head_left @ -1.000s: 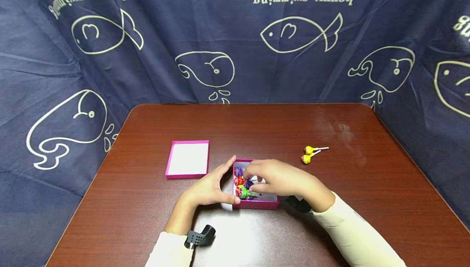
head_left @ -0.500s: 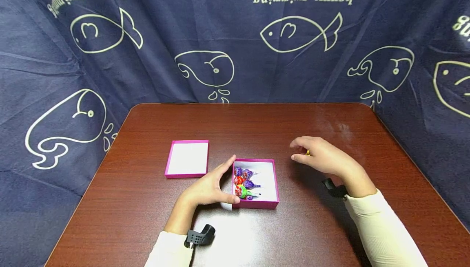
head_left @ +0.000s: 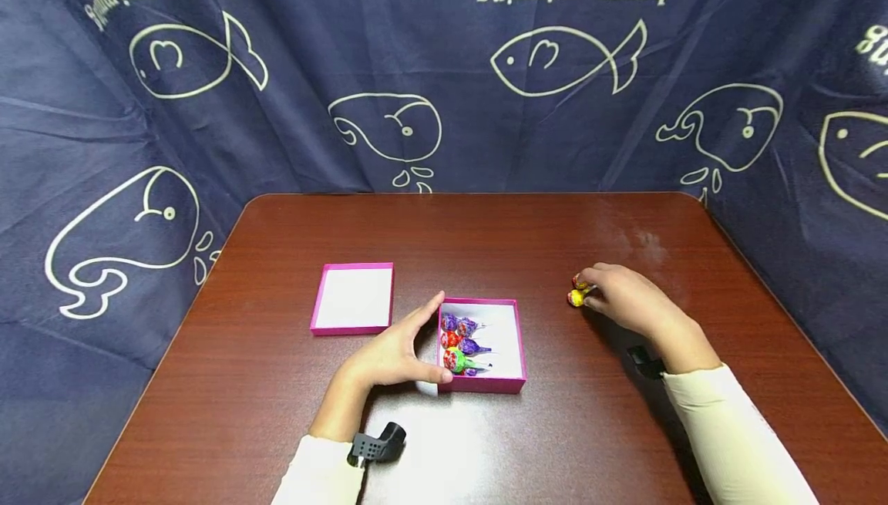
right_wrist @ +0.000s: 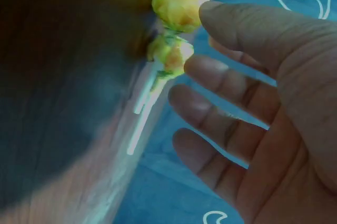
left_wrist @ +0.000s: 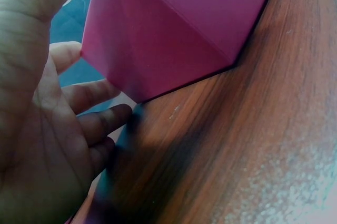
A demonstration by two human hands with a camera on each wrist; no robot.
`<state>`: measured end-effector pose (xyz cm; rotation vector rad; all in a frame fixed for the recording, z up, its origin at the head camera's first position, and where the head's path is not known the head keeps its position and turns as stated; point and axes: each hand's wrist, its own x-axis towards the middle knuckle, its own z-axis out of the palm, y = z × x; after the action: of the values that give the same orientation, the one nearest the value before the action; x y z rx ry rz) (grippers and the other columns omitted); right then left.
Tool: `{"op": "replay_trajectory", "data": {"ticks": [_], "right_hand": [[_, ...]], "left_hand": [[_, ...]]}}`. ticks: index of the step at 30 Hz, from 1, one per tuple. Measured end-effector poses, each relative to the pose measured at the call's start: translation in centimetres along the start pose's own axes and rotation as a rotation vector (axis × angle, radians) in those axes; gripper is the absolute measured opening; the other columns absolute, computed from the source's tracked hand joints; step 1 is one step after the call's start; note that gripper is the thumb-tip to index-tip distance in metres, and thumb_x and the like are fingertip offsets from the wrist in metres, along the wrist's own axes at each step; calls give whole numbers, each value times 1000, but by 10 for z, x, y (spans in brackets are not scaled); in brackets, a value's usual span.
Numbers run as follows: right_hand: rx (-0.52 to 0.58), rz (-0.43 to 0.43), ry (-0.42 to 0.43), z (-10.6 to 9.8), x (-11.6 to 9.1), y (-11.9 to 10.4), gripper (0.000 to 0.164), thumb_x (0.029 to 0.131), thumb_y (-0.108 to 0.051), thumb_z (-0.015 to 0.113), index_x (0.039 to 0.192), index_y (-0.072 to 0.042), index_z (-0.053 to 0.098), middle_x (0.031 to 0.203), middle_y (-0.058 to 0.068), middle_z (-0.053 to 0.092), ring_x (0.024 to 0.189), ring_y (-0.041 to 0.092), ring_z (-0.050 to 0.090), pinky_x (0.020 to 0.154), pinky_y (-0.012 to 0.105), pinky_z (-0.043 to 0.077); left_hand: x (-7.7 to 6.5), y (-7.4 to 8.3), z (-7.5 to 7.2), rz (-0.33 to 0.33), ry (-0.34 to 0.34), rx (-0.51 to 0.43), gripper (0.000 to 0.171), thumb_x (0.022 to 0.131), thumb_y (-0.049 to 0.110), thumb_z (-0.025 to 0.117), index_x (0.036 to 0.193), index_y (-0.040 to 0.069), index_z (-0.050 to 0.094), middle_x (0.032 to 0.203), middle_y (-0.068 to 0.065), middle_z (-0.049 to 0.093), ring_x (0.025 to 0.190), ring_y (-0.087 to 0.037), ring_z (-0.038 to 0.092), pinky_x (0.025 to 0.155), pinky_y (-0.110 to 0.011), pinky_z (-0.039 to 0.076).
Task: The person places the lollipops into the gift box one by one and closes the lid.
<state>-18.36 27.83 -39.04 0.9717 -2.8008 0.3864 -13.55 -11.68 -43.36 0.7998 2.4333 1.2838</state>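
A pink box (head_left: 516, 335) with a white inside stands on the table, several wrapped lollipops (head_left: 472, 347) along its left side. My left hand (head_left: 391, 351) spans the box's left side, thumb at the front corner and a fingertip at the back corner. In the left wrist view its extended fingers (left_wrist: 89, 95) touch the pink wall. Right of the box, my right hand (head_left: 634, 301) reaches two yellow lollipops (right_wrist: 179, 5) lying side by side. Its thumb meets one candy head and a fingertip the other, without a visible grip. The head view hides their sticks behind this hand.
A pink lid (head_left: 354, 297) with a white inside lies left of the box, near the left hand. The brown wooden table (head_left: 486, 235) ends at a blue curtain (head_left: 444, 65) printed with fish and whales.
My right hand has come out of the box and moved right to the two yellow lollipops. My left hand stays at the box.
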Motion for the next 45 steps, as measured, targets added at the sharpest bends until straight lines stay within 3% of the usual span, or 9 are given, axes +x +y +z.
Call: {"op": "replay_trajectory", "data": {"ticks": [9,21,32,36,42,45], "right_hand": [[-20,6,-20,9,3,-1,19,79,-6,82,86,-13,66,81,-3,62,74,17,62,64,41,51],[31,42,-78,9,6,-3,20,82,-9,79,79,-15,60,67,-12,52,61,8,46,57,35,41],[74,52,-108,10,7,-5,14,83,-4,73,81,-13,63,75,-10,60,69,11,58,65,39,48],[115,44,-97,5,9,-9,12,85,-6,72,85,-14,64,75,-12,57,69,8,53,64,36,46],[182,-67,18,-9,19,-30,9,89,-8,70,90,-16,66,78,-15,54,71,6,52,64,28,43],[231,-112,36,-17,25,-47,10,90,-9,71,92,-17,66,79,-15,53,72,5,51,63,25,43]], "left_hand": [[-1,-1,-1,7,10,-5,116,70,39,90,160,15,20,162,-6,25,146,-20,23,118,-45,20],[-2,-1,-1,-4,10,-6,117,70,39,90,160,15,20,161,-7,26,146,-21,24,118,-45,20],[-1,0,-2,2,0,2,116,71,40,89,160,15,19,162,-5,24,147,-19,22,119,-44,19],[-1,0,-2,0,-2,1,116,71,40,89,160,14,19,162,-5,23,147,-19,22,119,-44,19],[0,-1,-1,3,1,-2,117,71,39,89,160,14,19,162,-5,24,147,-20,22,119,-44,18],[0,-2,-1,2,-1,-6,117,71,39,89,160,14,18,162,-5,25,147,-20,22,119,-44,19]]}}
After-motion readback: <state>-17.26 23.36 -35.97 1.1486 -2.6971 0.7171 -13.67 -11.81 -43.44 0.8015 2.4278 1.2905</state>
